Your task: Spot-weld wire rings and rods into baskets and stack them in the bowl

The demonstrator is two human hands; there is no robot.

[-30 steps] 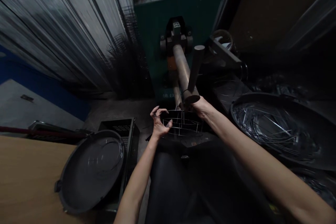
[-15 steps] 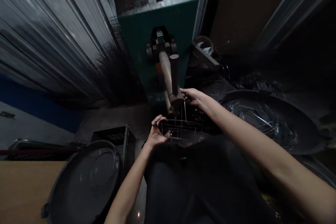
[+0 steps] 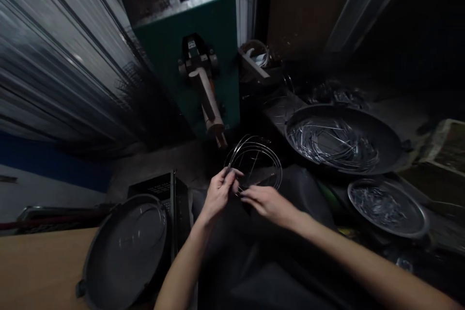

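The person is holding a round wire frame (image 3: 278,167) over the lap, just below and clear of the tip of the welding arm (image 3: 209,106) that is sticking out from the green machine (image 3: 218,24) — so the frame is sitting in the hands alone, not on the machine. The left hand (image 3: 220,193) is closing thumb and fingers around the frame's left rim, gripping it firmly. The right hand (image 3: 268,203) is reaching in with half-curled fingers, fingertips resting on the lower rim; whether it is pinching the wire is too dark to tell. Several rings are already hanging together with thin cross wires between them, though the joints themselves are not showing clearly. To the right, a large pan (image 3: 397,152) is lying heaped with loose wire pieces, and a smaller pan (image 3: 423,225) beside it is holding more — plenty of stock is sitting unused. At the left, a grey tray (image 3: 105,271) by the wooden bench (image 3: 36,271) is holding only a few faint rings.
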